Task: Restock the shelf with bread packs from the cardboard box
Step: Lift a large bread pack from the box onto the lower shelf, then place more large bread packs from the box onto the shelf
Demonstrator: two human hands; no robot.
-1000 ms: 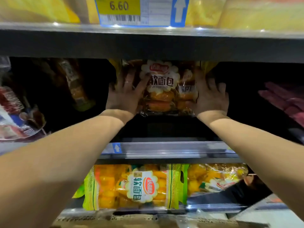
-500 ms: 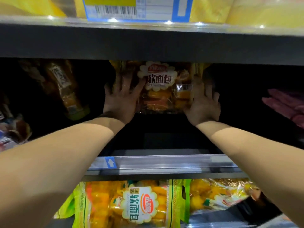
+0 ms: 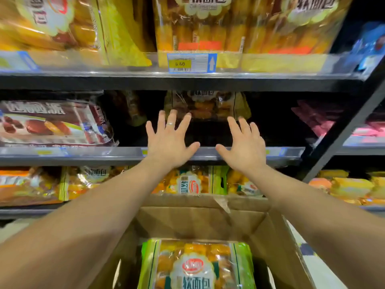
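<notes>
Bread pack (image 3: 207,105) stands upright, label facing outward

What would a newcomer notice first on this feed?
The left hand and right hand spread open at centre, before the front edge of the middle shelf. Just beyond them a shaded bread pack stands deep in the shelf's shadow. Below, the open cardboard box holds a green-edged bread pack at the bottom of the view.

Middle shelf (image 3: 281,153) open at front, bread pack (image 3: 206,105) behind, brown pack (image 3: 52,124) left
</notes>
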